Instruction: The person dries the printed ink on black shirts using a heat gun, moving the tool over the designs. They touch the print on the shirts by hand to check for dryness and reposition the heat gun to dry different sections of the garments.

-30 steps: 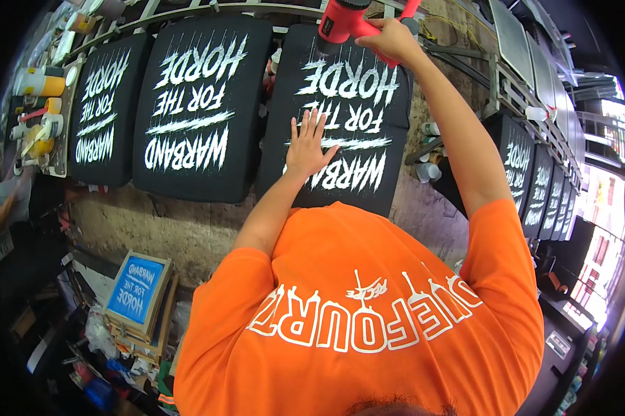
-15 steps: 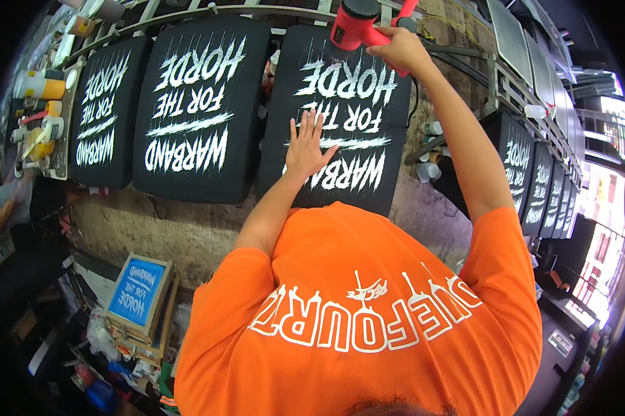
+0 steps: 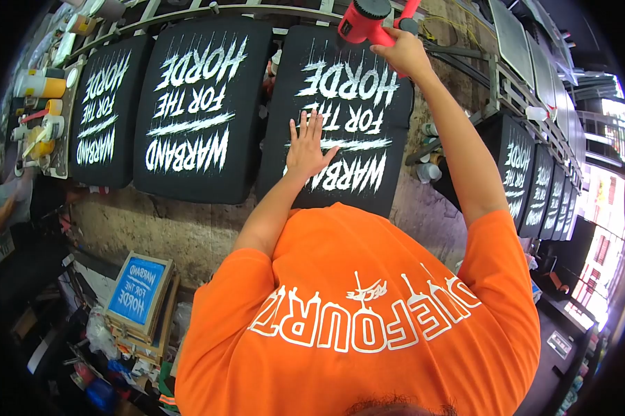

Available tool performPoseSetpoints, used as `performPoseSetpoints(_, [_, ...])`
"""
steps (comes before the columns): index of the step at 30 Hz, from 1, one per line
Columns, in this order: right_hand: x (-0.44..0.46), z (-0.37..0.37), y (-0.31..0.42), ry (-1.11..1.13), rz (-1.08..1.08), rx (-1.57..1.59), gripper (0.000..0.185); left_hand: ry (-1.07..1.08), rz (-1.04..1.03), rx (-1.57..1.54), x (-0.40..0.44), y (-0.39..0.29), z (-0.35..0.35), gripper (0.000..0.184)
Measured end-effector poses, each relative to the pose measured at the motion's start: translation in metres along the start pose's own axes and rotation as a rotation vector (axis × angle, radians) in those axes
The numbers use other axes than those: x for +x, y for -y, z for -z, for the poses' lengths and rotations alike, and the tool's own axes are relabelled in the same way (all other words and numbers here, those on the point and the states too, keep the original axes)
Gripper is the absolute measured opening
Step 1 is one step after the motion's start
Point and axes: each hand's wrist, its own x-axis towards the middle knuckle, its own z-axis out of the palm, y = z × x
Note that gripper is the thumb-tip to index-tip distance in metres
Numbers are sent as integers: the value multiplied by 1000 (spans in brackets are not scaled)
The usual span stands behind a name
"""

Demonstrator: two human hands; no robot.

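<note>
My left hand (image 3: 308, 147) lies flat with its fingers spread on a black printed panel (image 3: 295, 76), covering part of the white lettering. My right hand (image 3: 404, 52) is closed round the handle of a red heat gun (image 3: 363, 22), above the top of the same panel. The gun's dark nozzle points down toward the drips over the word HORDE. To the left lie two more black panels with the same white print, a wide one (image 3: 188, 142) and a narrower one (image 3: 103, 104). The gun's top edge is cut off by the frame.
Paint tubs (image 3: 42, 87) stand at the upper left. A blue printing screen (image 3: 138, 290) rests on stacked frames at the lower left. More printed panels (image 3: 517, 159) line the right side. Another person's arm (image 3: 1, 215) shows at the far left edge.
My right hand and the red heat gun have shifted to the right over the panel's top. My left hand has stayed in place.
</note>
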Motion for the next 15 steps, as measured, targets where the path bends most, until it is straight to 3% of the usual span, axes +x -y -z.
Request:
performPoseSetpoints(3, [10,-8,-5,-123,108,-72,72,-17,-6,4,-1,1,-1,97])
performPoseSetpoints(6, [14,-3,-7,-63,-21,38,71,-17,-2,-6,1,-1,0,97])
performPoseSetpoints(8, [12,-6,-8,-196,151,-136,74,-6,3,-13,0,0,0,97])
performPoseSetpoints(15, [0,5,-3,-68,13,19,71,-17,0,-11,0,0,0,96])
